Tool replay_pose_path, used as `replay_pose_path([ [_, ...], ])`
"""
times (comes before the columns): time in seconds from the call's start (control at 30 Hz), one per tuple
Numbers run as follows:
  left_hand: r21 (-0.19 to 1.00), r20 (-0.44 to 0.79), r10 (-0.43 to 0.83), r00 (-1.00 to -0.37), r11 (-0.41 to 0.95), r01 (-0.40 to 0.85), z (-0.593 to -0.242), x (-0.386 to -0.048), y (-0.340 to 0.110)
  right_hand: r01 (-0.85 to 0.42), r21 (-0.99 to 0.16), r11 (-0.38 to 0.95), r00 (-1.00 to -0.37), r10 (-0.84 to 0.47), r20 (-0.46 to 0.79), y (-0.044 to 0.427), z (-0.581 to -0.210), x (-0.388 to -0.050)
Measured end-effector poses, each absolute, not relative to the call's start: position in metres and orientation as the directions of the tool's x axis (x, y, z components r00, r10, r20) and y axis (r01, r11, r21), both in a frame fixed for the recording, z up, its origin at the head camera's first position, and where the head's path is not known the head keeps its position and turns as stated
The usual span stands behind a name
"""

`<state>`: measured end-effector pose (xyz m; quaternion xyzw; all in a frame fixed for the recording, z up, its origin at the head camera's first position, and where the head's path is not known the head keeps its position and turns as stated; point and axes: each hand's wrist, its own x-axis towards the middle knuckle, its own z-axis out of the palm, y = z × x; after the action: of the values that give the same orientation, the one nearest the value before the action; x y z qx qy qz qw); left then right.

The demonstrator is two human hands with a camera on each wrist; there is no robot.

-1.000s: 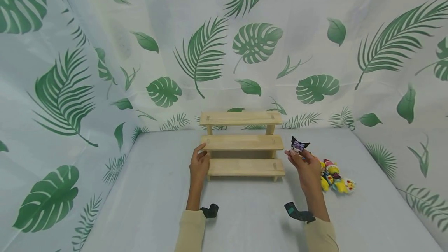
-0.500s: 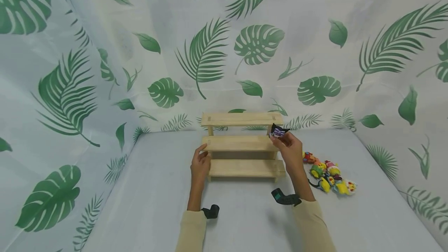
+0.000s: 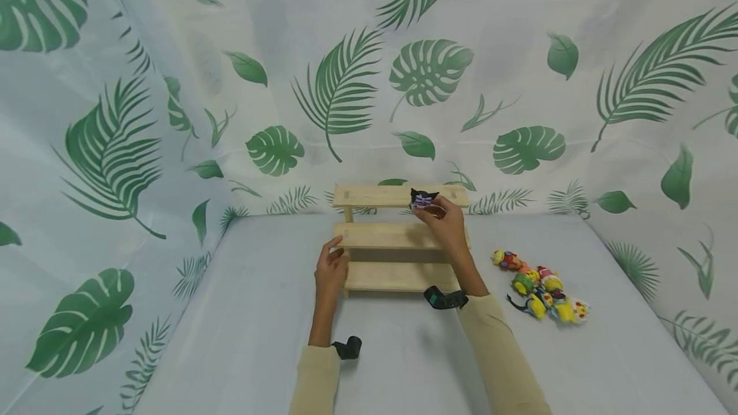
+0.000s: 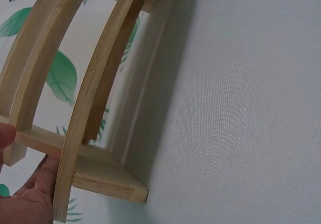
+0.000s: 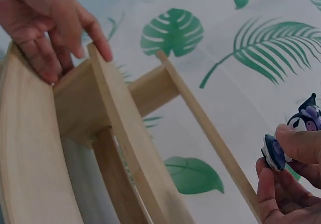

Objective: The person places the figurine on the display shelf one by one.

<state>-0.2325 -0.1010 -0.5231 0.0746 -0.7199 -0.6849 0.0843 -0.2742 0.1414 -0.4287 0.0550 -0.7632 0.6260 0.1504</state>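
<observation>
A three-tier wooden shelf [image 3: 380, 235] stands against the back wall. My left hand [image 3: 330, 274] holds its left end at the middle tier; in the left wrist view that hand [image 4: 32, 199] has its fingers against the side piece. A small black, white and purple figurine [image 3: 423, 199] is pinched in my right hand [image 3: 446, 223], in front of the top board as the head view sees it. In the right wrist view the figurine [image 5: 277, 151] sits between thumb and fingers, apart from the boards, its base tilted.
Several small colourful figurines [image 3: 536, 287], mostly yellow, red and green, lie in a cluster on the pale table [image 3: 259, 312] right of the shelf. Behind is a white sheet [image 3: 450, 11] with green leaf prints. A black camera is strapped to each wrist.
My right hand has carried the figurine leftward and upward from the shelf's right side to the front of the top board. The left hand keeps its hold on the shelf.
</observation>
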Motion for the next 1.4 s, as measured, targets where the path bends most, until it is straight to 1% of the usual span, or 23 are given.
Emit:
replay_pose_path([
  [0.3,0.998,0.026,-0.223,-0.975,0.066,0.012,-0.525,-0.234,-0.101,-0.348,-0.897,0.275,-0.927,0.046,0.373,0.114,-0.397,-0.266],
  [0.37,0.998,0.016,-0.227,-0.974,0.066,0.001,-0.525,-0.234,-0.101,-0.352,-0.895,0.274,-0.926,0.037,0.376,0.112,-0.398,-0.267],
  [0.53,0.998,0.006,-0.233,-0.973,0.059,-0.008,-0.526,-0.233,-0.103,-0.346,-0.902,0.259,-0.929,0.038,0.367,0.109,-0.416,-0.287],
  [0.63,0.999,0.002,-0.227,-0.974,0.045,-0.008,-0.526,-0.233,-0.104,-0.341,-0.898,0.278,-0.928,0.053,0.369,0.107,-0.424,-0.296],
  [0.77,0.999,0.003,-0.221,-0.975,0.035,-0.005,-0.511,-0.227,-0.103,-0.347,-0.880,0.323,-0.919,0.073,0.388,0.105,-0.425,-0.301],
  [0.9,0.999,0.019,-0.210,-0.977,0.033,0.013,-0.497,-0.221,-0.101,-0.350,-0.876,0.333,-0.917,0.070,0.393,0.103,-0.423,-0.305],
  [1.07,0.998,0.059,-0.207,-0.977,0.049,0.049,-0.494,-0.219,-0.101,-0.367,-0.876,0.313,-0.916,0.043,0.399,0.095,-0.424,-0.313],
  [1.27,0.998,0.039,-0.199,-0.979,0.063,0.027,-0.490,-0.216,-0.101,-0.403,-0.856,0.323,-0.904,0.008,0.428,0.087,-0.425,-0.319],
  [1.4,0.998,0.030,-0.197,-0.980,0.054,0.020,-0.492,-0.217,-0.102,-0.408,-0.840,0.357,-0.900,-0.004,0.435,0.083,-0.425,-0.323],
])
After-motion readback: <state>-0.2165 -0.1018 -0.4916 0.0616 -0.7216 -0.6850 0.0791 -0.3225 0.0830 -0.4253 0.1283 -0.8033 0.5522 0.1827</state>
